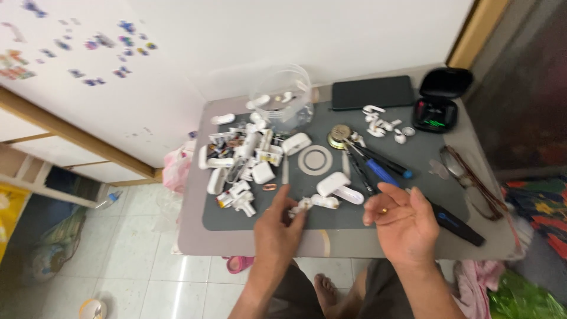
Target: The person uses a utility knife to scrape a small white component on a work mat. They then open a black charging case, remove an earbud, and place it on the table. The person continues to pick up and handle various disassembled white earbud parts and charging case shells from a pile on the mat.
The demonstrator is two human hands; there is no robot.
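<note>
My left hand (pixel 276 227) rests at the front of a dark grey work mat (pixel 413 156), its fingertips pinching a small white earbud part (pixel 300 206). Beside it lie a white earbud case (pixel 332 184) and another white piece (pixel 348 195). My right hand (pixel 400 223) hovers over the mat's front right with fingers loosely curled and nothing in it; a ring is on one finger. Just beyond it lie a blue-handled screwdriver (pixel 383 173) and other thin tools.
A heap of white earbud cases and parts (pixel 242 162) fills the mat's left. At the back stand a clear plastic tub (pixel 283 97), a black phone (pixel 372 93) and an open black case (pixel 440 100). Glasses (pixel 466 174) and a black bar-shaped device (pixel 458 224) lie at right. A white ring (pixel 315 160) lies mid-mat.
</note>
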